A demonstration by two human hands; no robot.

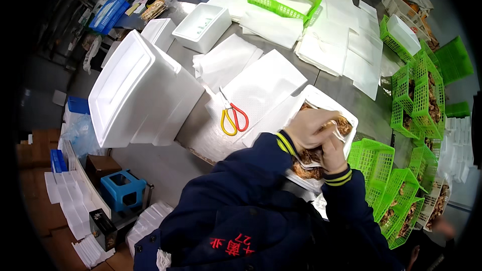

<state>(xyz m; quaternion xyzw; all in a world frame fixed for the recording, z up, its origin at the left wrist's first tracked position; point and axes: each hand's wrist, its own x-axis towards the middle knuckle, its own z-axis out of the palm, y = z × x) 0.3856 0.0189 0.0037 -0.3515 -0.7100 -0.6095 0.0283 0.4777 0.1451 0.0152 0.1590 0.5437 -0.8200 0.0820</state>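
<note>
A white foam box (346, 108) stands tilted at the table's near right edge, holding brown, ruffled clumps that look like mushrooms (307, 172). Both my hands are over it, pale and seemingly gloved. My left hand (312, 126) curls its fingers round a brown clump in the box. Close against it, my right hand (334, 154) has its fingers bent and pressed together among the mushrooms; what lies inside its grip is hidden. Scissors (232, 113) with one yellow and one red handle lie to the left on white sheets (266, 83).
Tall stacked white foam boxes (145, 90) stand at the left, and an open foam box (203, 25) behind them. A green basket (283, 0) and paper stacks (326, 45) cover the far table. Green crates (374, 163), several with mushrooms, fill the right; a blue stool (122, 190) is lower left.
</note>
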